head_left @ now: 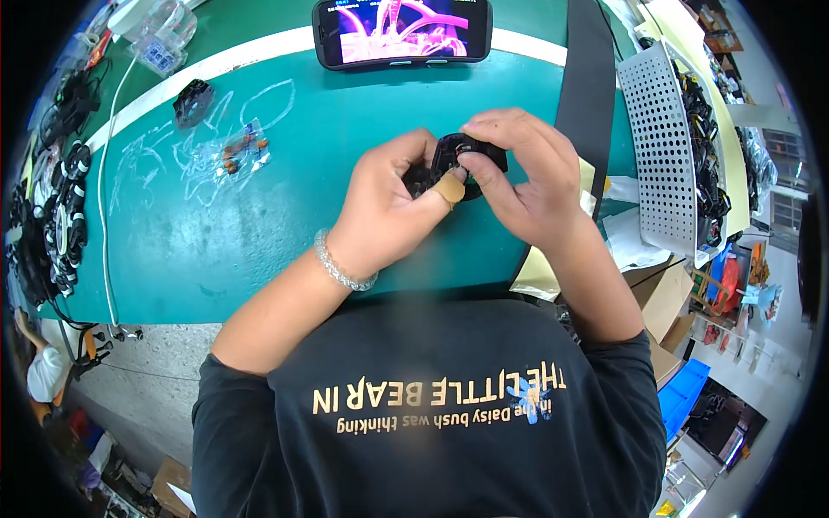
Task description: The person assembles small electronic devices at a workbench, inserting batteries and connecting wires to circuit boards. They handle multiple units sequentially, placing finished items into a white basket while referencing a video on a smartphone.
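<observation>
In the frame's upper middle, over the green counter (302, 207), the left hand (384, 190) and right hand (540, 177) each have their grip pinching one black plastic piece (447, 153), below a phone (404, 33)

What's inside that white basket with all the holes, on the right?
In the white basket, a jumbled heap of mostly black items shows; I can't tell what they are. Anything deeper is hidden by the heap and the perforated wall.
</observation>
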A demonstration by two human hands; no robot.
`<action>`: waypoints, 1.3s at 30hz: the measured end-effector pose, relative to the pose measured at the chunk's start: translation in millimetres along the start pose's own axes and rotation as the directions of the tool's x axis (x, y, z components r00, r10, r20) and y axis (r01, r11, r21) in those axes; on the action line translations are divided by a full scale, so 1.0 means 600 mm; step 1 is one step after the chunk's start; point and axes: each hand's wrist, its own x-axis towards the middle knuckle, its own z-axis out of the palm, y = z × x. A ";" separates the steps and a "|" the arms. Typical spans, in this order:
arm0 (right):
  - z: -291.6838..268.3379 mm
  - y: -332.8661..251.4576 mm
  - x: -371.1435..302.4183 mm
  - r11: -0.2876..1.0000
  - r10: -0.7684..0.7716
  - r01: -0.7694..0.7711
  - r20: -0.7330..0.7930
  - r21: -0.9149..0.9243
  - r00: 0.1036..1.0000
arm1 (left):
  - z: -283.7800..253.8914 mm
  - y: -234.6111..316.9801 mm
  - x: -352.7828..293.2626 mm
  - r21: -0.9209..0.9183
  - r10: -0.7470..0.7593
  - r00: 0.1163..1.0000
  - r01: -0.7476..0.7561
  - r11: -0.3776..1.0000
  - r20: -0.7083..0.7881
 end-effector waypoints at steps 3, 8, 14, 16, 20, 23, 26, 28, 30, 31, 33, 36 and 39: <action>0.000 0.007 0.000 0.995 0.031 -0.023 0.082 -0.101 0.996 | 0.005 -0.001 0.006 -0.113 -0.092 0.996 0.091 0.989 -0.001; 0.008 0.016 -0.001 0.987 0.079 -0.057 0.146 -0.148 0.986 | -0.005 -0.016 0.014 -0.091 -0.138 0.988 0.144 0.985 0.074; 0.009 0.027 -0.006 0.994 0.083 -0.070 0.157 -0.082 0.984 | -0.008 -0.028 0.014 -0.129 -0.147 0.985 0.157 0.979 0.088; 0.010 0.032 -0.011 0.996 0.079 -0.071 0.159 -0.051 0.984 | -0.007 -0.028 0.014 -0.130 -0.138 0.987 0.148 0.980 0.089; 0.011 0.029 -0.017 0.987 0.152 -0.158 0.128 0.039 0.980 | -0.004 -0.019 0.013 -0.094 -0.138 0.987 0.145 0.985 0.078; 0.002 0.019 -0.016 0.921 0.332 -0.361 0.188 0.148 0.924 | -0.002 -0.012 0.010 -0.009 -0.112 0.993 0.113 0.994 0.047; 0.005 0.020 -0.026 0.744 0.497 -0.569 0.279 0.350 0.821 | 0.001 -0.019 0.010 0.124 0.016 1.000 -0.013 0.992 -0.019; 0.015 0.017 -0.034 0.693 0.503 -0.577 0.283 0.433 0.817 | 0.000 -0.023 0.014 0.250 0.151 0.988 -0.136 0.959 -0.040; 0.029 0.013 -0.040 0.589 0.522 -0.558 0.251 0.585 0.815 | -0.004 -0.023 0.017 0.395 0.301 0.953 -0.269 0.878 -0.020; 0.035 0.010 -0.042 0.530 0.533 -0.539 0.237 0.655 0.812 | -0.005 -0.023 0.018 0.442 0.341 0.940 -0.300 0.845 -0.015; 0.049 0.000 -0.042 0.573 0.519 -0.473 0.151 0.669 0.841 | -0.007 -0.020 0.020 0.533 0.418 0.909 -0.354 0.769 0.001; 0.061 -0.009 -0.044 0.587 0.509 -0.411 0.077 0.697 0.857 | -0.009 -0.020 0.022 0.540 0.503 0.864 -0.428 0.725 0.011; 0.065 -0.014 -0.047 0.583 0.506 -0.385 0.051 0.716 0.861 | -0.009 -0.023 0.021 0.539 0.537 0.843 -0.461 0.705 0.019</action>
